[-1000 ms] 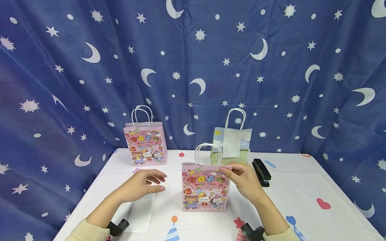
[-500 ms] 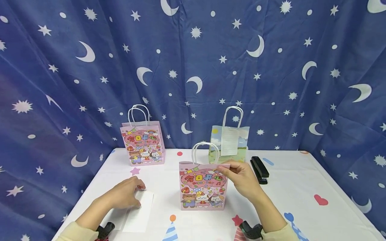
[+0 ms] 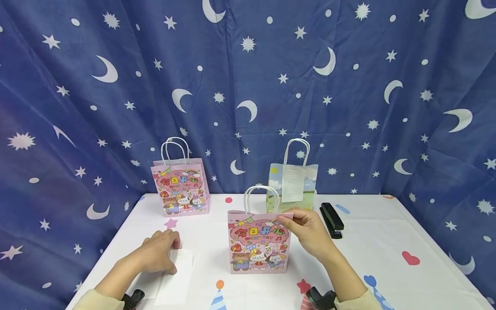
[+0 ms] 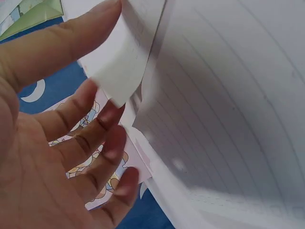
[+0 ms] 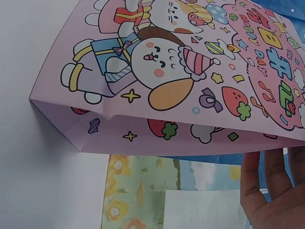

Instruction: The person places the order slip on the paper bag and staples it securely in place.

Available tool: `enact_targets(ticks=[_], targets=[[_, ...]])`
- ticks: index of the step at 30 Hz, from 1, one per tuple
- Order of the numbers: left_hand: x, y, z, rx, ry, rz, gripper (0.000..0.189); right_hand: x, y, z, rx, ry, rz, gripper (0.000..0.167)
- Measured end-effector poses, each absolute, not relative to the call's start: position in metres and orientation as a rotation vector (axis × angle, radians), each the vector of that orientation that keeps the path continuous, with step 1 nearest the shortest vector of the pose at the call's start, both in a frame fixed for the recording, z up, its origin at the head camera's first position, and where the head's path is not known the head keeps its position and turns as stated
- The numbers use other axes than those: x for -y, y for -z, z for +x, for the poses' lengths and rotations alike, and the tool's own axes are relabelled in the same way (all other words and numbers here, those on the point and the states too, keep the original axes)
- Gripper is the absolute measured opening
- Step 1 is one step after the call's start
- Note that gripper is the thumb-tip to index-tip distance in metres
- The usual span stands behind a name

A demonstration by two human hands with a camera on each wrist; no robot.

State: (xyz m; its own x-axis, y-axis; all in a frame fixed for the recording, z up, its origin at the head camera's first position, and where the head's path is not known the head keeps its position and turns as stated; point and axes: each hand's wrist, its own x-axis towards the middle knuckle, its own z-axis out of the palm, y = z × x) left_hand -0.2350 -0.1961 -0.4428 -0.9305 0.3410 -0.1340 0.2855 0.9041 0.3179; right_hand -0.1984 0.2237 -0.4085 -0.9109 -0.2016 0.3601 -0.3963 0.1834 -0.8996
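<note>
Papers [image 3: 176, 280]: by the left edge of the table [image 3: 376, 241], partly under the left hand [image 3: 153, 255], long axis front to back.
Left hand: nearer; fingers bent; whether pinching, cannot tell.
Right hand [image 3: 311, 233]: pinches pink bag [image 3: 257, 243].
Since one second ago: left hand lowered to papers.

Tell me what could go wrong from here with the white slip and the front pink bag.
At the left hand, a white slip is bent and could crease. The right hand holds the front pink bag by one upper corner, so tugging might crumple or tip it. If pushed back, that bag might knock the landscape bag behind it.
</note>
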Motion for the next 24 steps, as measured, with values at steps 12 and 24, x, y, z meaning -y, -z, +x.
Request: enact_targets(ticks=[12, 24], targets=[[0.207, 0.443, -0.237, -2.727, -0.832, 0.617, 0.033, -0.224, 0.408, -0.198, 2.287, -1.829, 0.593, 0.017], [0.194, 0.402, -0.222, -2.561, -1.227, 0.815, 0.018, -0.224, 0.41, -0.198, 2.304, -1.811, 0.577, 0.017]])
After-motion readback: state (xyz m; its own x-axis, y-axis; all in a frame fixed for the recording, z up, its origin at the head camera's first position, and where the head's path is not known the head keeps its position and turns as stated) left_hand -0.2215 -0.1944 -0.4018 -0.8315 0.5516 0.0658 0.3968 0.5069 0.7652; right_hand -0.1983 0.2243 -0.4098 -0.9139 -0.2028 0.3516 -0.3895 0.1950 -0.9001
